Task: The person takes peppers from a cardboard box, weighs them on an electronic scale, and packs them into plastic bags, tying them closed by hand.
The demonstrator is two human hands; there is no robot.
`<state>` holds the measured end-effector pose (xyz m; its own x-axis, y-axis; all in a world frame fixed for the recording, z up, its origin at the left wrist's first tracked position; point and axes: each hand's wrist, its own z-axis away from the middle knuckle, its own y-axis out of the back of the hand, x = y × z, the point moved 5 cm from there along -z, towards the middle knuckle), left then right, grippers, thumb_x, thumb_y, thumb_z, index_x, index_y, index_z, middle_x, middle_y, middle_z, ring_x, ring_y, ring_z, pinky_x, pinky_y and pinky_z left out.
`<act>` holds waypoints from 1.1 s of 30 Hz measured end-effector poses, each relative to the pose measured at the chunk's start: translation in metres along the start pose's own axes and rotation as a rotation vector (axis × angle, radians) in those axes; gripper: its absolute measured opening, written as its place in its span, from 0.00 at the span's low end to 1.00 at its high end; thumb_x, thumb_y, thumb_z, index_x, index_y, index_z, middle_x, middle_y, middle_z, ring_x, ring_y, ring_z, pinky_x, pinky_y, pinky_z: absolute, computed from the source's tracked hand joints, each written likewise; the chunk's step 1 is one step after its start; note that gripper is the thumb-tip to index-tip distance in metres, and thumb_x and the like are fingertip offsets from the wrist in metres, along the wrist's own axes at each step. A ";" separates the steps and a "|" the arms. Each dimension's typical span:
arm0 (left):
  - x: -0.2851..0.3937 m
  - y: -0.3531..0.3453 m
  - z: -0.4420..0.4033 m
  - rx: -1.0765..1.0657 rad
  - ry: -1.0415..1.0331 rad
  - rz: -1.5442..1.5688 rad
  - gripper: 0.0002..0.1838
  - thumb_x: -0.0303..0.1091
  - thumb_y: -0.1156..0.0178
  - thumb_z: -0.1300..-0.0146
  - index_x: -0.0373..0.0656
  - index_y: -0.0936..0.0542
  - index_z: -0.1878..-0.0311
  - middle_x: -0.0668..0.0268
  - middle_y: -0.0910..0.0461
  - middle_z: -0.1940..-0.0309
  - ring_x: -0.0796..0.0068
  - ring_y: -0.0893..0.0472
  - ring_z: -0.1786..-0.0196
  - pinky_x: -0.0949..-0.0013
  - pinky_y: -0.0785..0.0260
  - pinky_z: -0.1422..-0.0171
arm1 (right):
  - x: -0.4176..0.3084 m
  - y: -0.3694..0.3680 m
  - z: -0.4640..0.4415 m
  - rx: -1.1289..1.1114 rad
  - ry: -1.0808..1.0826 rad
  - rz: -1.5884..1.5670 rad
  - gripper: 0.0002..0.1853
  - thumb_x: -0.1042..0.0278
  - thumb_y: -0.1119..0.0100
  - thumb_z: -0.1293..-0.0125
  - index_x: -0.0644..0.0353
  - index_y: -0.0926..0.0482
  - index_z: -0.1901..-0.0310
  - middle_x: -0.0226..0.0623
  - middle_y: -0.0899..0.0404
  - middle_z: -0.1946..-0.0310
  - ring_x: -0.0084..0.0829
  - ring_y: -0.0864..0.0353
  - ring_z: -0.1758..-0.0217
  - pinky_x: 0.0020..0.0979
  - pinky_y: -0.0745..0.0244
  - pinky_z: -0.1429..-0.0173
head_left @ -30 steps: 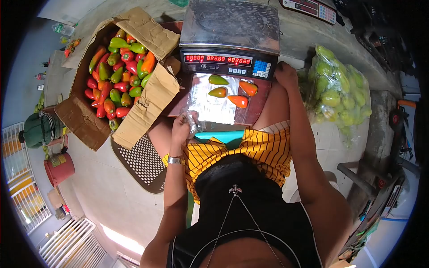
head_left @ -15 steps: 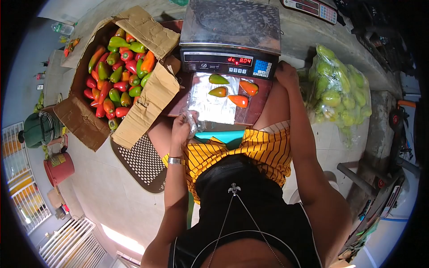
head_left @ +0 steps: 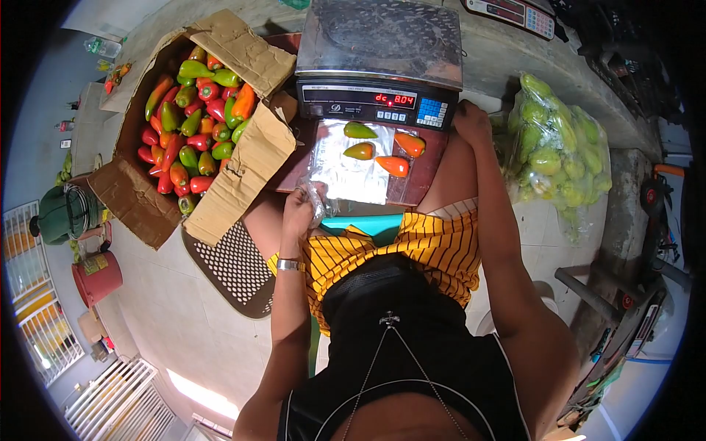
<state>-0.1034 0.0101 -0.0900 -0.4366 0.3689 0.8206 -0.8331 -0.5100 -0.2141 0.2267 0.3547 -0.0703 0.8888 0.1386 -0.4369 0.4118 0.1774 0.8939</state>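
My left hand (head_left: 296, 213) is closed on a bunched clear plastic bag (head_left: 318, 203) over my lap. Its silver sheet (head_left: 342, 180) of plastic lies flat on the reddish board (head_left: 434, 165). On and beside this sheet rest a green pepper (head_left: 359, 131), a green-orange pepper (head_left: 359, 151) and two orange peppers (head_left: 392, 166). My right hand (head_left: 472, 122) is against the right side of a digital scale (head_left: 379, 44), beside the keypad; its fingers are mostly hidden. Red digits glow on the scale's display (head_left: 393, 99), and nothing lies on its metal plate.
A cardboard box (head_left: 243, 165) full of red, green and orange peppers stands to the left, flaps spread. Below it is a brown perforated crate (head_left: 228, 272). At right sits a clear bag of green peppers (head_left: 551, 147). Another scale (head_left: 515, 15) is at the upper right.
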 end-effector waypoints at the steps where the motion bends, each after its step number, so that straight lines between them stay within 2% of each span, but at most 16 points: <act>1: 0.000 0.000 0.000 0.000 0.006 -0.002 0.12 0.17 0.44 0.31 0.34 0.17 0.47 0.69 0.17 0.60 0.81 0.21 0.60 0.77 0.28 0.55 | 0.000 0.000 -0.001 -0.009 -0.005 0.003 0.20 0.55 0.48 0.31 0.59 0.15 0.48 0.60 0.15 0.49 0.62 0.17 0.43 0.55 0.23 0.37; 8: -0.002 0.003 -0.002 -0.009 0.002 -0.018 0.14 0.15 0.46 0.31 0.35 0.16 0.47 0.69 0.17 0.60 0.81 0.21 0.60 0.77 0.28 0.55 | -0.003 0.004 0.002 -0.030 -0.028 -0.016 0.21 0.55 0.47 0.31 0.57 0.15 0.45 0.56 0.15 0.45 0.59 0.18 0.40 0.53 0.24 0.34; 23: -0.003 0.004 -0.003 0.000 -0.009 -0.024 0.13 0.16 0.45 0.31 0.33 0.17 0.47 0.69 0.16 0.59 0.80 0.20 0.60 0.76 0.26 0.54 | -0.003 0.004 0.003 0.025 0.000 -0.009 0.19 0.55 0.47 0.31 0.58 0.14 0.50 0.59 0.15 0.50 0.61 0.17 0.44 0.54 0.22 0.37; 29: 0.001 0.000 0.000 0.008 -0.017 -0.021 0.12 0.17 0.44 0.30 0.34 0.16 0.48 0.69 0.17 0.60 0.81 0.20 0.61 0.77 0.27 0.56 | -0.004 0.005 0.004 0.023 -0.042 -0.019 0.18 0.56 0.47 0.30 0.56 0.17 0.48 0.58 0.14 0.51 0.62 0.17 0.44 0.54 0.22 0.38; 33: -0.002 0.002 -0.003 0.003 -0.009 -0.057 0.15 0.20 0.44 0.31 0.34 0.16 0.44 0.66 0.16 0.58 0.78 0.19 0.60 0.76 0.26 0.55 | -0.006 0.009 0.011 0.170 -0.031 -0.258 0.17 0.59 0.45 0.29 0.56 0.20 0.44 0.58 0.13 0.54 0.61 0.15 0.45 0.54 0.22 0.39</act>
<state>-0.1052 0.0103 -0.0933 -0.3851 0.3910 0.8360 -0.8556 -0.4908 -0.1646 0.2274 0.3444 -0.0581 0.7549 0.0797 -0.6510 0.6504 0.0373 0.7587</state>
